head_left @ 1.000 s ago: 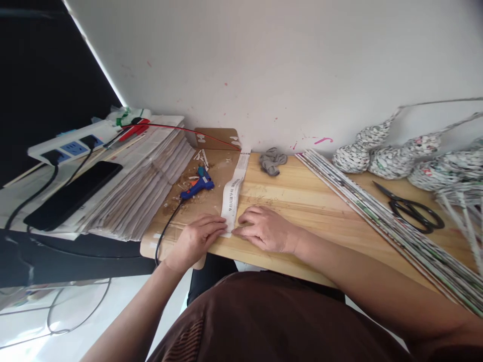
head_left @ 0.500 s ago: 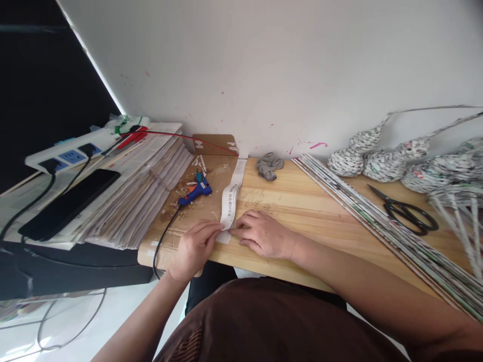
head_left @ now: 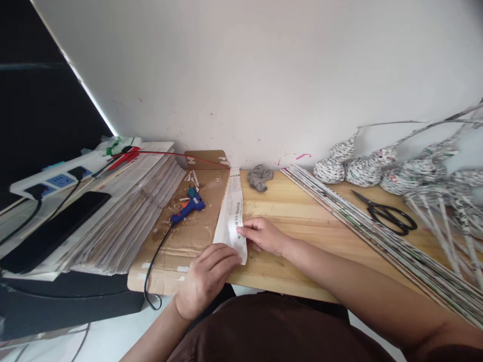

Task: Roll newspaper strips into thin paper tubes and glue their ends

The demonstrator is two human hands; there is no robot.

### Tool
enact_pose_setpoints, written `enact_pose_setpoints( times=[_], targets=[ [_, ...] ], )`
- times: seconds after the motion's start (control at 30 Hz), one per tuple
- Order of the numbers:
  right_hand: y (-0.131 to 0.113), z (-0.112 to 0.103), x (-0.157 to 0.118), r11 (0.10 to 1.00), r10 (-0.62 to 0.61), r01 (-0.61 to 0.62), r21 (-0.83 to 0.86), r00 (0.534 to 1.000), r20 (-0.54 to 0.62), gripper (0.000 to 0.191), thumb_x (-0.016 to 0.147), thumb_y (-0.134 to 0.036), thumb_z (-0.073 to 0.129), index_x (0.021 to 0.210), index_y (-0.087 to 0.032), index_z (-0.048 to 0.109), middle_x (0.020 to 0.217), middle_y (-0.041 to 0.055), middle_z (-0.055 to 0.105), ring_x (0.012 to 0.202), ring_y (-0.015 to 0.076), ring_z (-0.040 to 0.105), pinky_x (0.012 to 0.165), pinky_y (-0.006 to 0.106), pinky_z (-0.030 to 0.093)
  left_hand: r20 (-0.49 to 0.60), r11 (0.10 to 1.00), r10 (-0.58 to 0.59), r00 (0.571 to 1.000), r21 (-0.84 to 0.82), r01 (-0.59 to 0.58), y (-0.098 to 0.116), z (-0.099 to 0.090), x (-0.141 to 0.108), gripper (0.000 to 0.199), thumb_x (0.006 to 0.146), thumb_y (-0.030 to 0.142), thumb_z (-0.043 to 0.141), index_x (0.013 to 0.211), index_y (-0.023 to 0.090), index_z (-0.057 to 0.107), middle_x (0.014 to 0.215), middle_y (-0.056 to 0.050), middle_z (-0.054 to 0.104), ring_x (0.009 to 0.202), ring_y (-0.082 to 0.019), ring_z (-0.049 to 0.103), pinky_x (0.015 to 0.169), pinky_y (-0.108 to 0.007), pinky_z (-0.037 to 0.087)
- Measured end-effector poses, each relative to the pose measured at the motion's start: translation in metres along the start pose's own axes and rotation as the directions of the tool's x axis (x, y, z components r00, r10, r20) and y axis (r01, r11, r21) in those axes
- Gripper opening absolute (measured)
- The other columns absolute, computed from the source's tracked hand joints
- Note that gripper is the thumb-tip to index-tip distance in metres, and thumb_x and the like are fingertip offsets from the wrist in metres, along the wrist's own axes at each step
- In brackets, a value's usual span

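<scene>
A long strip of printed newspaper [head_left: 236, 193] lies lengthwise on the cardboard's right edge and the wood, wider and partly doubled at its near part. My right hand [head_left: 266, 236] pinches its right edge between thumb and forefinger. At the near end, my left hand [head_left: 211, 274] is closed, its curled fingers together and their tips on the paper. My left thumb is hidden under the hand. To the left, a blue glue gun [head_left: 188, 206] rests on the brown cardboard sheet [head_left: 202, 234] among dried glue scraps.
A tall stack of newspaper sheets [head_left: 151, 201] stands left, bearing a black phone [head_left: 56, 229] and a power strip [head_left: 60, 176]. A grey rag [head_left: 260, 177] lies near the wall. Rightward are thin rolled paper sticks [head_left: 347, 216], black scissors [head_left: 392, 216] and woven paper gourds [head_left: 362, 171].
My right hand has taken the strip's right edge. The strip's near part now lies spread wider, and my left hand has moved closer to me. The whole view has shifted slightly.
</scene>
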State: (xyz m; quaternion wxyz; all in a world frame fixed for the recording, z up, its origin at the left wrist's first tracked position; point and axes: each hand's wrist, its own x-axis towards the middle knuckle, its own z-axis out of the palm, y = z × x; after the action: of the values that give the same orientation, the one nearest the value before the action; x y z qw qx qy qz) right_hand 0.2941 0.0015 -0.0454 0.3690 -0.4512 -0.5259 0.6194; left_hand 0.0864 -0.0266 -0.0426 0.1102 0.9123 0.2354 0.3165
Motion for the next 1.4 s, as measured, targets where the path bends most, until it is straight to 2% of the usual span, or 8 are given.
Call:
enact_pose_setpoints(
  times=[0.2, 0.4, 0.6, 0.7, 0.77, 0.93, 1.17, 1.4],
  targets=[
    [-0.003, -0.013, 0.01, 0.977, 0.038, 0.037, 0.21, 0.939, -0.341, 0.031, 0.069, -0.042, 0.069, 0.061, -0.016, 0.054, 0.046, -0.0053, 0.047, 0.036, 0.0055, 0.035, 0.033, 0.019, 0.022, -0.057, 0.972, -0.233, 0.971, -0.051, 0.23, -0.013, 0.007, 0.019, 0.023, 0.089, 0.02, 0.047, 0.107, 0.021, 0.062, 0.106, -0.01, 0.065, 0.105, -0.023, 0.058, 0.091, -0.04, 0.047],
    [-0.005, -0.021, 0.015, 0.951, 0.042, 0.06, 0.302, 0.946, -0.321, 0.035, 0.063, -0.044, 0.074, 0.063, -0.013, 0.058, 0.048, -0.0039, 0.05, 0.036, 0.0047, 0.038, 0.03, 0.018, 0.023, 0.172, 0.943, -0.211, 0.962, 0.294, 0.154, -0.037, 0.021, 0.041, 0.046, 0.086, 0.024, 0.051, 0.132, 0.026, 0.047, 0.131, -0.009, 0.055, 0.13, -0.033, 0.038, 0.102, -0.06, 0.03],
    [0.0, -0.019, 0.015, 0.971, 0.076, -0.003, 0.237, 0.952, -0.298, 0.033, 0.063, -0.043, 0.074, 0.067, -0.014, 0.059, 0.047, -0.0043, 0.051, 0.035, 0.0053, 0.037, 0.03, 0.019, 0.021, -0.021, 0.895, -0.33, 0.944, 0.31, 0.32, -0.048, 0.01, 0.04, 0.023, 0.086, 0.024, 0.051, 0.102, 0.028, 0.068, 0.111, -0.006, 0.068, 0.118, -0.035, 0.05, 0.102, -0.065, 0.022],
    [0.003, -0.017, 0.014, 0.99, 0.041, 0.001, 0.138, 0.953, -0.301, 0.031, 0.066, -0.042, 0.072, 0.07, -0.014, 0.061, 0.049, -0.0039, 0.053, 0.038, 0.0059, 0.039, 0.034, 0.019, 0.026, -0.006, 0.851, -0.521, 0.853, -0.079, 0.519, -0.041, 0.003, 0.052, 0.026, 0.088, 0.037, 0.048, 0.093, 0.023, 0.07, 0.1, -0.007, 0.071, 0.101, -0.027, 0.061, 0.09, -0.044, 0.044],
    [0.004, -0.015, 0.012, 0.998, -0.013, 0.032, 0.061, 0.956, -0.294, 0.031, 0.067, -0.042, 0.072, 0.072, -0.013, 0.063, 0.057, -0.0016, 0.058, 0.045, 0.0074, 0.046, 0.041, 0.019, 0.034, 0.166, 0.636, -0.658, 0.734, -0.4, 0.66, -0.037, 0.003, 0.063, 0.037, 0.087, 0.047, 0.046, 0.095, 0.019, 0.069, 0.09, -0.007, 0.071, 0.085, -0.022, 0.065, 0.069, -0.031, 0.05],
    [0.0, -0.017, 0.007, 0.972, -0.156, 0.087, -0.217, 0.933, -0.324, 0.035, 0.062, -0.046, 0.076, 0.065, -0.014, 0.06, 0.059, -0.0008, 0.059, 0.052, 0.01, 0.051, 0.045, 0.02, 0.037, 0.348, 0.265, -0.724, 0.596, -0.658, 0.705, -0.039, 0.018, 0.082, 0.04, 0.071, 0.05, 0.066, 0.087, 0.013, 0.067, 0.066, -0.001, 0.064, 0.048, -0.009, 0.05, 0.039, -0.019, 0.032],
    [-0.006, -0.016, 0.008, 0.998, 0.06, -0.058, 0.015, 0.974, -0.221, 0.038, 0.077, -0.055, 0.059, 0.074, -0.016, 0.058, 0.054, -0.0011, 0.057, 0.038, 0.0076, 0.046, 0.031, 0.018, 0.037, 0.118, 0.43, -0.782, 0.612, -0.608, 0.667, -0.058, 0.007, 0.076, 0.041, 0.068, 0.043, 0.069, 0.097, 0.015, 0.063, 0.075, -0.003, 0.069, 0.053, -0.012, 0.057, 0.045, -0.021, 0.039],
    [-0.008, -0.013, 0.001, 0.951, 0.298, -0.301, 0.065, 0.953, 0.05, 0.023, 0.078, -0.037, 0.064, 0.079, -0.014, 0.061, 0.051, 0.0002, 0.061, 0.035, 0.0074, 0.052, 0.025, 0.012, 0.024, -0.027, 0.659, -0.743, 0.669, -0.204, 0.724, -0.073, -0.011, 0.064, 0.039, 0.07, 0.043, 0.066, 0.1, 0.019, 0.063, 0.076, -0.003, 0.071, 0.069, -0.021, 0.066, 0.062, -0.027, 0.046]
  ],
)
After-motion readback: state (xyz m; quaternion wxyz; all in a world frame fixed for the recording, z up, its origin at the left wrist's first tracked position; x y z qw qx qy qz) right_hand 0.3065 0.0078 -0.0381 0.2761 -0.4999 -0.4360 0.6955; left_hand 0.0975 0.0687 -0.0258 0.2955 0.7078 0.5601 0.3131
